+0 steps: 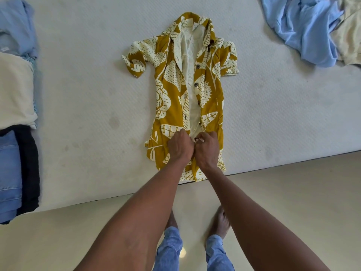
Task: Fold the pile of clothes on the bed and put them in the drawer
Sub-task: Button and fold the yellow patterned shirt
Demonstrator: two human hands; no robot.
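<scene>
A mustard-yellow shirt with a cream leaf print [172,90] lies face up on the white mattress [88,94], collar away from me and front placket open above my hands. My left hand [179,146] grips the left front edge near the hem. My right hand [207,151] pinches the right front edge beside it, fingers curled at a button spot. The two hands touch each other at the shirt's lower middle. The hem hangs slightly over the mattress's near edge.
Folded clothes are stacked at the left edge: a cream piece [15,90], blue denim [9,177] on a black garment [29,165], and a light blue item [15,22]. Unfolded light blue [304,26] and cream [349,36] clothes lie at the top right. Beige floor [293,192] below.
</scene>
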